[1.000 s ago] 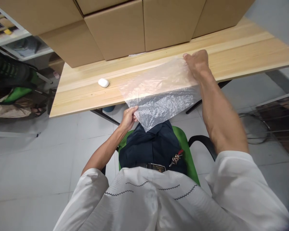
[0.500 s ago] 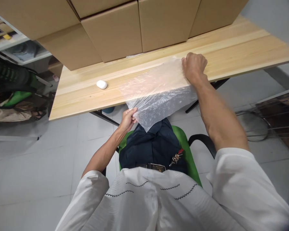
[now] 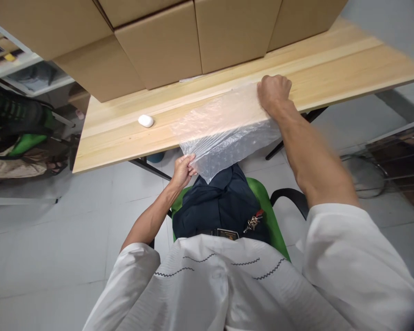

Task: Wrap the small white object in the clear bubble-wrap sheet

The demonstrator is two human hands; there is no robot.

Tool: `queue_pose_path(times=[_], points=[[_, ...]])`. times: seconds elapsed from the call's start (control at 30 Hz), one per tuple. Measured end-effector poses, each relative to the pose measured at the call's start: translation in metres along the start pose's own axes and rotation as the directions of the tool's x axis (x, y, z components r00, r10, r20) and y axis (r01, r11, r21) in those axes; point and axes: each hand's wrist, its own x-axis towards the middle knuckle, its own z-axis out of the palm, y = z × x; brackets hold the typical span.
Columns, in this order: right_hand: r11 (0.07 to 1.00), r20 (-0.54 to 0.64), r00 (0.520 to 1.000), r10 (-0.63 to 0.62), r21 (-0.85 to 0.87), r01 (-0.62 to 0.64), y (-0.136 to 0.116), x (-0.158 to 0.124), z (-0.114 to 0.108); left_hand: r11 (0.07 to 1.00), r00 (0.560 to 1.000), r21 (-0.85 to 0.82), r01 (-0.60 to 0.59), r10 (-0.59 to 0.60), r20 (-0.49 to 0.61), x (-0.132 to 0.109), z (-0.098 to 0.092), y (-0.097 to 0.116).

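The right hand (image 3: 275, 94) has turned since earlier, its grip closed on the plastic sheet (image 3: 227, 112), which crosses the near edge of the worktop (image 3: 352, 69) to the left hand (image 3: 184, 170), pinching it.

Beyond the left fingers (image 3: 190, 159) runs a long, pale wooden desk (image 3: 113, 131) on black metal legs (image 3: 150, 168). Light-grey tiled floor (image 3: 62, 257) spreads below the fingers; a green-seated chair (image 3: 267, 216) sits nearer. Far left of them stands a white open shelf unit (image 3: 53, 85).
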Motion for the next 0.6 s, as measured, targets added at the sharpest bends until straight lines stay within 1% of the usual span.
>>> queue_pose_path(times=[0.13, 0.23, 0.37, 0.47, 0.53, 0.6], points=[[1.0, 0.002, 1.0, 0.015, 0.019, -0.015, -0.004, -0.006, -0.002, 1.0, 1.0, 0.013, -0.005, 0.005, -0.013, 0.003, -0.002, -0.002], [1.0, 0.006, 1.0, 0.019, 0.022, -0.019, -0.002, -0.008, -0.002, 0.998, 0.999, 0.036, -0.047, 0.047, 0.009, 0.005, -0.004, -0.008], [1.0, -0.02, 1.0, 0.023, 0.003, -0.023, 0.003, -0.004, 0.002, 0.991, 0.995, 0.093, -0.101, 0.099, 0.027, 0.005, -0.007, -0.018], [0.999, -0.027, 0.999, 0.043, -0.011, -0.044, 0.006, 0.001, 0.005, 0.987, 0.995, 0.146, -0.062, 0.049, 0.09, 0.002, -0.006, -0.026], [0.999, -0.042, 0.998, 0.053, -0.008, -0.054, 0.009, 0.005, 0.006, 0.975, 0.992, 0.22, -0.022, -0.006, 0.129, -0.001, -0.005, -0.029], [0.998, -0.062, 0.996, 0.065, -0.005, -0.066, 0.012, 0.008, 0.006, 0.958, 0.989, 0.285, -0.001, -0.042, 0.145, -0.003, -0.003, -0.03]])
